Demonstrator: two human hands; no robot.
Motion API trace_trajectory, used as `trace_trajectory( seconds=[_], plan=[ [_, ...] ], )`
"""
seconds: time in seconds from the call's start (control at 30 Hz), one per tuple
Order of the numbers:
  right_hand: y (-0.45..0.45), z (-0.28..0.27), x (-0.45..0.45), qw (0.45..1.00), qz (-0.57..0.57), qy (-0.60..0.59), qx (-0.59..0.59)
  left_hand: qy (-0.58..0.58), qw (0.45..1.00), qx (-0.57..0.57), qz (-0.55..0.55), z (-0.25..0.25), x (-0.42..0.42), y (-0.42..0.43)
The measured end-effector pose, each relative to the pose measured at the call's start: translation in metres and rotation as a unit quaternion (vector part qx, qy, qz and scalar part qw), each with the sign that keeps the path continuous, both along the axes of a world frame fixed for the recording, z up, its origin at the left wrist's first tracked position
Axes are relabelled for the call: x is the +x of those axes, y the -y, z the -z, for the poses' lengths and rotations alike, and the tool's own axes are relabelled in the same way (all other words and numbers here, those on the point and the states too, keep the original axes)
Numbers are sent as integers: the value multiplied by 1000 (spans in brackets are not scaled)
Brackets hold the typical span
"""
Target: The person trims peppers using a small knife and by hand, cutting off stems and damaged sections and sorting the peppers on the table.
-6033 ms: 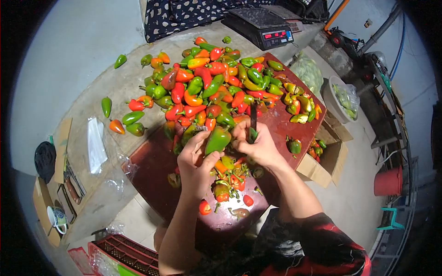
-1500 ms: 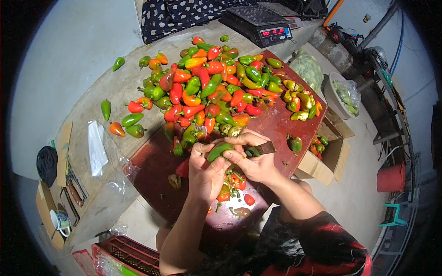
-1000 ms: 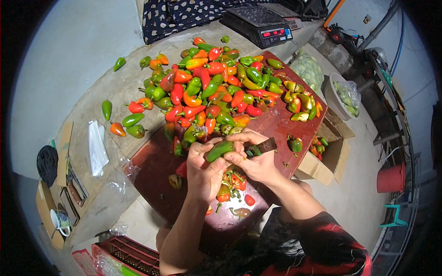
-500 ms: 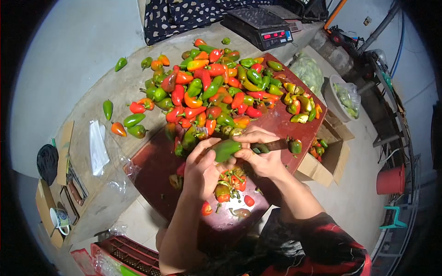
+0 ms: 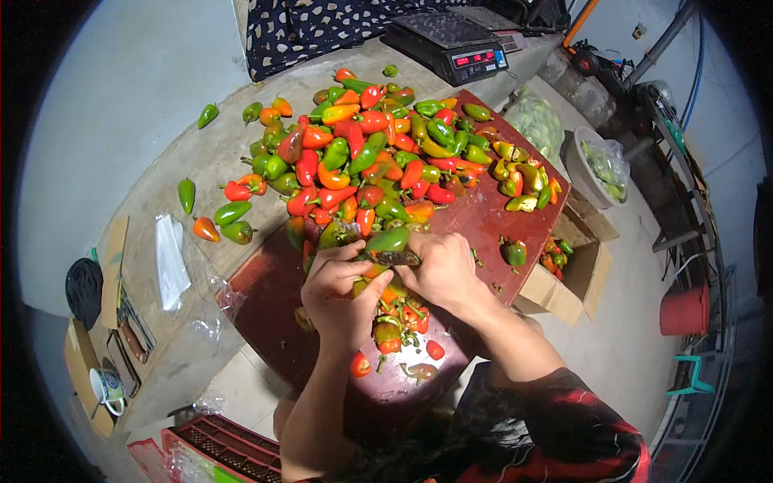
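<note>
My left hand [image 5: 340,296] is closed around a green pepper [image 5: 389,239] in the middle of the head view. In my right hand [image 5: 443,267] is a knife [image 5: 394,258], its handle hidden by the fingers. The dark, smeared blade lies across the near side of the pepper, pointing left; whether it has cut in cannot be seen. Below the hands, cut red and green pepper pieces [image 5: 388,332] and scraps are scattered on the dark red table [image 5: 274,298]. Just beyond them spreads a large heap of red, orange and green peppers [image 5: 354,161].
Cut peppers [image 5: 525,179] form a small pile at the table's right. A cardboard box [image 5: 576,278] with peppers stands beside the table, near a white tub [image 5: 586,165]. A digital scale [image 5: 447,50] sits behind the heap. At lower left is a red crate [image 5: 225,447].
The knife blade has swung from the right of my right hand to lie across the pepper. My right hand has turned over, and both hands have shifted slightly left.
</note>
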State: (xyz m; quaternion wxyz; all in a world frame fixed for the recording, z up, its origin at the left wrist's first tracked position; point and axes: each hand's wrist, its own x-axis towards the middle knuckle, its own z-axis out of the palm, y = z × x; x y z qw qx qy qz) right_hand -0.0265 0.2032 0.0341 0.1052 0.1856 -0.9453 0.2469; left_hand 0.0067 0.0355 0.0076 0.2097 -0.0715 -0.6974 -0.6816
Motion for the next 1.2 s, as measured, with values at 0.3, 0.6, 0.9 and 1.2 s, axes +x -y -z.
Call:
trace_trajectory(
  seconds=[0.3,0.6,0.9,1.2],
  plan=[
    [5,-4,5,995,25,-42,84,-41,999,29,18,5,1,0],
    [-53,0,-50,980,183,41,69,11,989,146,20,3,3,7],
    [-25,9,-30,993,85,-9,-82,-4,947,301,112,13,-1,9],
    [-14,6,-14,841,-89,212,-490,-6,959,257,117,14,-4,6]
  ],
)
